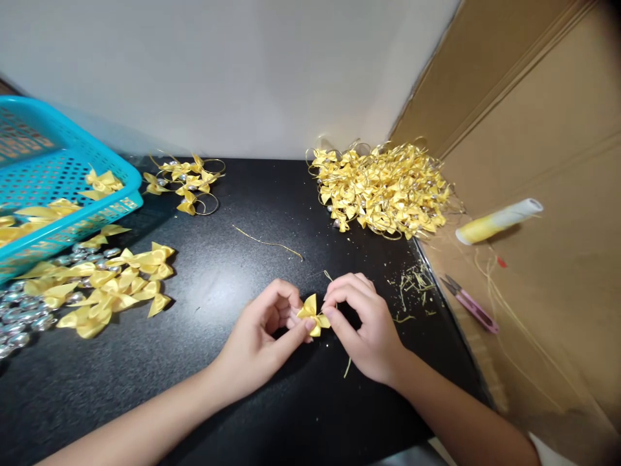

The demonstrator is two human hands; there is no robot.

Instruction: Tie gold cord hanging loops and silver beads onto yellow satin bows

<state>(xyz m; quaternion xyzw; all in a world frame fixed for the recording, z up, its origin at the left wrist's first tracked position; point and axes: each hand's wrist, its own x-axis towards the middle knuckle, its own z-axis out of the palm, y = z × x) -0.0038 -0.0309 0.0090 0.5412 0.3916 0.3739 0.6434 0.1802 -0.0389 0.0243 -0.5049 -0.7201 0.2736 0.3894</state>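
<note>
Over the front of the black tabletop, my left hand (264, 327) pinches a yellow ribbon bow (310, 309) between thumb and fingers. Close beside it on the right, my right hand (359, 317) is closed with thumb and index fingertip together on a thin gold cord (328, 275). A loop of that cord rises above the right fingers, and a loose tail (347, 367) hangs below the hand. Whether the cord is tied to the bow is hidden by the fingertips. A single gold cord (266, 242) lies on the table beyond my hands.
At left stand a turquoise basket (92, 220) with bows, loose bows (116, 288) and silver beads (22, 314). Finished-looking looped bows (187, 181) lie behind; a big heap (383, 188) sits back right. Pink-handled snips (470, 304), cord scraps (414, 285) and a yellow-white tube (499, 220) are right.
</note>
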